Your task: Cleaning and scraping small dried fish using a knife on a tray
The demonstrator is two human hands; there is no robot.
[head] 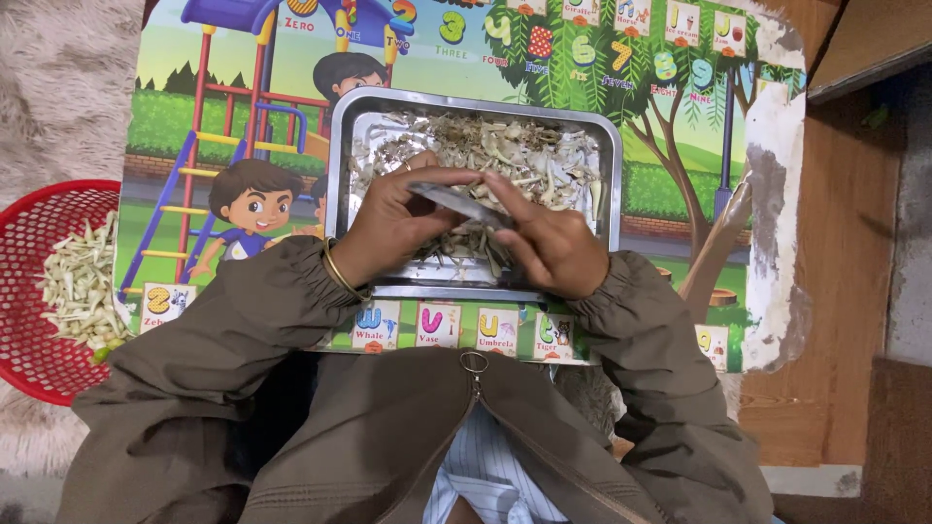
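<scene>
You sit at a low desk (777, 146) with a colourful children's picture top, worn white along its right edge, a wooden floor on the right and a shaggy pale rug (58, 87) on the left. In the middle of the desk stands a rectangular steel tray (342, 146), filled with pale dry peels and trimmings (515, 155).

Both your hands are over the near half of this tray. Your left hand (393, 218), with a thin bangle at the wrist, and your right hand (553, 247) meet on one long, flat, greyish piece (456, 202). It looks like a blade or a flat pod, I cannot tell which. The fingers (442, 178) of the left hand are clenched over its left end, and the right forefinger and thumb pinch it further along — so both hands are grasping this same piece, just above the heap.

My judgement: the step in hand is the trimming or peeling of one piece, with the waste dropping into the tray. Beside the desk on your left, a red mesh basket (39, 359) holds pale green cut pieces (83, 281) — it seems the finished ones collect there.

The next move calls for a steady pinch on both ends and a short, careful pull, keeping the piece above the tray.
</scene>
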